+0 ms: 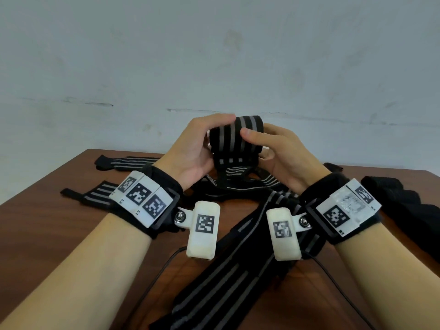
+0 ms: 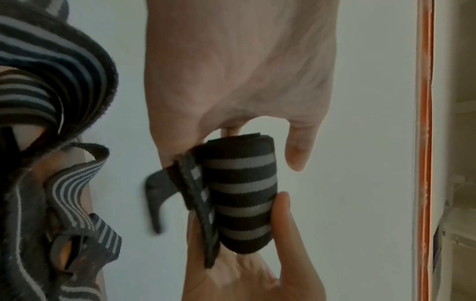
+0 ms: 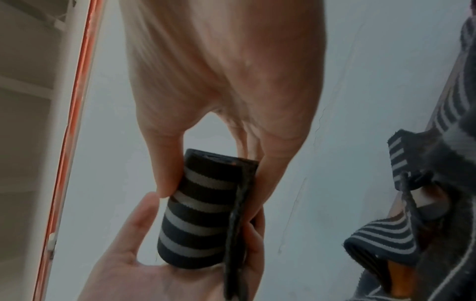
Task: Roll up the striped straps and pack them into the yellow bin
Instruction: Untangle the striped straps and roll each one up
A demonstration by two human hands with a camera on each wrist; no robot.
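Fingers (image 1: 221,120) of the left hand (image 1: 190,151) are curled over the top of a striped roll (image 1: 238,139), and the thumb (image 1: 250,134) of the right hand (image 1: 285,158) is pressed on its front, so the roll is gripped from both sides at the centre of the head view, raised above the table (image 1: 47,222).

Most of the lower half of that view is filled by the brown table. A long strap (image 1: 226,282) is laid flat diagonally from the bottom centre up toward the right wrist. A loose heap of straps (image 1: 238,184) is seen just under the roll (its wavy folds also fill the left edge of the left wrist view). Two more flat straps (image 1: 100,194) are spread at the left, one behind the other. A black cloth (image 1: 404,206) is bunched at the right edge.

In the wrist views the roll is shown wound tight, with a loose black tail (image 2: 159,195) hanging off its seam edge, which is pinched between the two hands. The bin is not seen in any view.
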